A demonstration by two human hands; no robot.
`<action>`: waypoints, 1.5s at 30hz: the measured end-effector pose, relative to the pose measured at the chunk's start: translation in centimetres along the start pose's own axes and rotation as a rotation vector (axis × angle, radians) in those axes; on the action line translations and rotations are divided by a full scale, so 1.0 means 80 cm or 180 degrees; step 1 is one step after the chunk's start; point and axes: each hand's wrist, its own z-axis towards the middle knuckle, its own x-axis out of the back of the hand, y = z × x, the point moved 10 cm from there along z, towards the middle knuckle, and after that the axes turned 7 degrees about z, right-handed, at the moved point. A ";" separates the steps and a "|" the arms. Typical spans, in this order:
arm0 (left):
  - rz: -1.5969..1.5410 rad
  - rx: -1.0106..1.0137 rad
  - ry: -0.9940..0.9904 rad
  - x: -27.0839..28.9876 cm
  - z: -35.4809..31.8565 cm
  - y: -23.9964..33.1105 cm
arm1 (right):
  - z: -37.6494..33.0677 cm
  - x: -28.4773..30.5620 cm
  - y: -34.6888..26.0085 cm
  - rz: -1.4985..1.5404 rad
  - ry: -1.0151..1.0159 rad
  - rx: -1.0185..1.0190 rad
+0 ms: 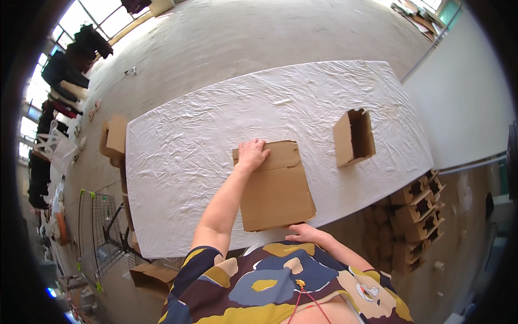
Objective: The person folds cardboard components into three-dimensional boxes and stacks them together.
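Note:
A flattened brown cardboard box [276, 197] lies on the white-covered table right before me, its flap crease running across the far part. My left hand [252, 155] rests on its far left corner, palm down with the fingers laid over the flap. At the near edge of the cardboard is my right hand [306, 234], fingers stretched out to the left by the lower right corner; whether it touches the cardboard is hard to see. Farther right on the table stands an opened-out cardboard box [353, 138], its dark inside showing.
Wrinkled white cloth covers the table [183, 146]. Several formed boxes [418, 216] are stacked below its right edge, with more cardboard boxes [114, 137] at its left edge. A wire cart [100, 232] stands at the left. A white panel [464, 92] rises on the right.

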 end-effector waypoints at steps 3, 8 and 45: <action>0.0033 -0.0100 0.0244 0.001 -0.008 0.006 | -0.001 0.001 0.001 -0.0114 0.0201 0.0229; 0.0114 0.0014 0.0326 0.002 -0.018 0.004 | -0.004 0.005 -0.003 -0.0173 0.0251 0.0270; -0.0051 0.3610 0.0779 -0.073 -0.264 0.043 | -0.286 0.830 0.302 -0.0201 0.4379 -0.0494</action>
